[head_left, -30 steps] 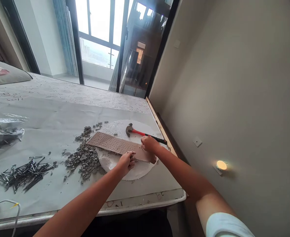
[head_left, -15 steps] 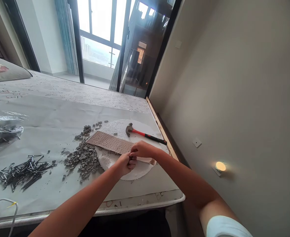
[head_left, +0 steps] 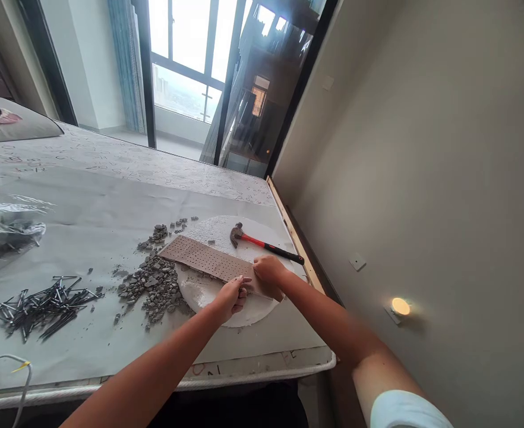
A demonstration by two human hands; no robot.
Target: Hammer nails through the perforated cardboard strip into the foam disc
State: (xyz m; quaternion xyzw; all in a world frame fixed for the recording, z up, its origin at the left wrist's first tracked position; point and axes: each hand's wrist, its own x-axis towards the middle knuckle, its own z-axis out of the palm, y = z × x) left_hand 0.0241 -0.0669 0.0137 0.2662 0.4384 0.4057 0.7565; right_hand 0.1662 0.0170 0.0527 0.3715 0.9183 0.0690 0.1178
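Observation:
A long brown board full of small holes (head_left: 211, 260) lies across a round white foam disc (head_left: 208, 306). My right hand (head_left: 268, 271) is closed at the board's far edge, near its right end; its fingertips are hidden. At the near edge is my left hand (head_left: 231, 299), thumb and fingers curled together; something dark shows between them, too small to name. Beyond the board, a claw hammer (head_left: 266, 244) with a red and black handle rests on the disc. Grey rubble chips (head_left: 155, 285) lie by the board's left end.
A pile of dark nails (head_left: 43, 306) lies on the grey sheet (head_left: 88, 208) at left. Behind it is a clear plastic bag (head_left: 10, 232) with dark contents. A white cable (head_left: 29, 380) crosses the front left corner. A wooden rail (head_left: 291, 226) and the wall border the right side.
My right hand has parted from my left and moved right to the board's far edge. The board's right end sits a little differently. The view has shifted slightly.

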